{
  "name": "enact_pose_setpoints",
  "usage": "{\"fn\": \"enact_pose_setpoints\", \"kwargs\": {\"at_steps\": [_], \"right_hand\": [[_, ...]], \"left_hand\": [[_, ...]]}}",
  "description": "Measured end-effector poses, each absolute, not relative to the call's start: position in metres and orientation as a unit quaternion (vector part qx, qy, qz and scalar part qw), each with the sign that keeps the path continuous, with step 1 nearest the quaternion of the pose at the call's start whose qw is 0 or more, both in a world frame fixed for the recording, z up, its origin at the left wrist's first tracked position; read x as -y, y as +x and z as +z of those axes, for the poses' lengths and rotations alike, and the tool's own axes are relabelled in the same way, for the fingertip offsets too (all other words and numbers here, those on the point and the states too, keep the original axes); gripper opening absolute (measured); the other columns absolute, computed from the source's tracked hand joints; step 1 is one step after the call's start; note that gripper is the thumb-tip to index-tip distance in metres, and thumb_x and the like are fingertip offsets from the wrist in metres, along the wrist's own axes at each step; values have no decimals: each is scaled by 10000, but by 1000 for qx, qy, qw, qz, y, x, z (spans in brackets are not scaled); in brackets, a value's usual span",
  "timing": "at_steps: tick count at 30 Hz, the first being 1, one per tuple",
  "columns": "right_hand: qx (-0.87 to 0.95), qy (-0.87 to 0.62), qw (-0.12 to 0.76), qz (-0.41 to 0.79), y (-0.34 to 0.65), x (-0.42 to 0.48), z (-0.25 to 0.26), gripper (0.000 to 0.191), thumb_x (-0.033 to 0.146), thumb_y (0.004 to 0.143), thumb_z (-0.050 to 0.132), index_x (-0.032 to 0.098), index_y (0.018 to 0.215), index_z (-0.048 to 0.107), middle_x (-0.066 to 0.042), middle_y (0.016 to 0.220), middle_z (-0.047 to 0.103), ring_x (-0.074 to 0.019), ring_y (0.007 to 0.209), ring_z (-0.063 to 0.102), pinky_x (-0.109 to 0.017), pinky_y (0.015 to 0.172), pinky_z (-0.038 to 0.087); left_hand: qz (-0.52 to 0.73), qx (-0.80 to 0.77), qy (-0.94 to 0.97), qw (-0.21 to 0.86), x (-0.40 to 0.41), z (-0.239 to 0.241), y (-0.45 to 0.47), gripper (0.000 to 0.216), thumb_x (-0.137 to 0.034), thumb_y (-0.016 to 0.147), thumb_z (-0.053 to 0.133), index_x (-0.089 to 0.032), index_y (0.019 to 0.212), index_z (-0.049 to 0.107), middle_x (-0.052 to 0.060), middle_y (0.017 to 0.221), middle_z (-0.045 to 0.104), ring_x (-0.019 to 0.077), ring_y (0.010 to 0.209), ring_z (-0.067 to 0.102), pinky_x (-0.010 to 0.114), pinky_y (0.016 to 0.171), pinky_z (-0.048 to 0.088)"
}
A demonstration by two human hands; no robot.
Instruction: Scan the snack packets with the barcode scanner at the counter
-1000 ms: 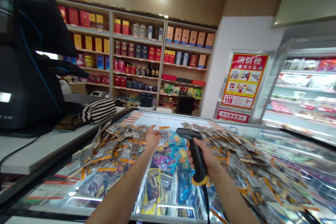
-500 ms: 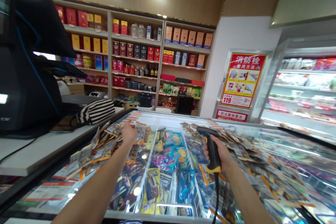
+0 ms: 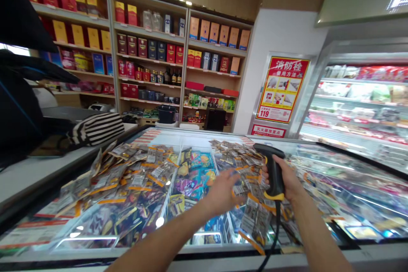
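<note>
Left hand (image 3: pixel 223 193) now just left of the scanner (image 3: pixel 273 170), at the packets (image 3: pixel 255 216) there, no longer well left of it.

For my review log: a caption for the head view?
Right hand holds scanner above packets on freezer; left hand nearby, open.

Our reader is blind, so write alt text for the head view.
A person's right hand holds a black barcode scanner while the left hand reaches for small packets heaped on a glass-topped chest freezer. Shelves of boxed goods line the back wall.
</note>
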State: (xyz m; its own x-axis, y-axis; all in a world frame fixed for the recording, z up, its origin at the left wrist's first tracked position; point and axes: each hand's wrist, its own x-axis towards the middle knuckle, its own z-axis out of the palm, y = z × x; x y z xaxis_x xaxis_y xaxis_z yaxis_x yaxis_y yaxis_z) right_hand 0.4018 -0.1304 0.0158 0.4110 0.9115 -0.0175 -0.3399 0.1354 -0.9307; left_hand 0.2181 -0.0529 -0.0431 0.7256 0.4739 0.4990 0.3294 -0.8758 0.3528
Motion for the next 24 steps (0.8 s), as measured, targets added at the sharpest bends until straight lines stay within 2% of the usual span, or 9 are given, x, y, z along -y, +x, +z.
{"fn": "enact_pose_setpoints", "kwargs": {"at_steps": [2,4,8,14,18,21,24], "right_hand": [[302,-469,700,447,409,142,20,226,374,702,470,169,782,520,14,503,546,-98,399,497,-206,342,407],[298,-464,707,443,413,151,22,222,368,711,456,174,798,522,12,510,547,-99,406,500,-206,345,410],[288,-466,703,453,412,156,20,222,369,714,449,169,777,523,2,522,554,-100,415,499,-204,345,409],[259,-488,677,486,401,140,14,239,388,704,454,156,722,510,0,490,544,-90,361,471,-198,305,381],[268,-476,669,504,392,124,8,253,395,694,473,151,744,514,1,505,553,-91,375,485,-203,324,398],[284,-463,666,511,385,114,4,256,398,694,474,154,761,513,4,508,553,-91,383,488,-201,329,396],[283,-467,657,520,376,105,3,240,390,701,462,163,763,506,13,498,544,-89,377,479,-199,323,385]], "left_hand": [[236,-77,962,116,83,-53,237,662,-579,577,480,-302,1166,361,46,1314,258,264,1181,215,448,922,206],[195,-23,975,106,95,-63,249,666,-625,603,393,-312,1188,325,50,1315,262,290,1195,161,530,908,139],[173,-86,977,95,69,-76,262,678,-654,606,338,-328,1200,297,45,1332,227,314,1203,111,571,878,135],[173,-172,967,68,6,-76,269,723,-665,548,409,-354,1191,296,33,1332,230,309,1204,112,549,890,140],[222,-240,942,73,-10,-73,263,750,-622,538,476,-304,1194,304,45,1331,224,274,1204,139,466,930,145],[294,-397,860,127,-14,-72,252,694,-564,568,495,-217,1154,363,92,1262,335,260,1175,220,400,931,169],[293,-497,792,203,-15,-72,242,552,-505,557,536,-168,992,488,115,1079,506,282,1086,349,400,878,231]]}}
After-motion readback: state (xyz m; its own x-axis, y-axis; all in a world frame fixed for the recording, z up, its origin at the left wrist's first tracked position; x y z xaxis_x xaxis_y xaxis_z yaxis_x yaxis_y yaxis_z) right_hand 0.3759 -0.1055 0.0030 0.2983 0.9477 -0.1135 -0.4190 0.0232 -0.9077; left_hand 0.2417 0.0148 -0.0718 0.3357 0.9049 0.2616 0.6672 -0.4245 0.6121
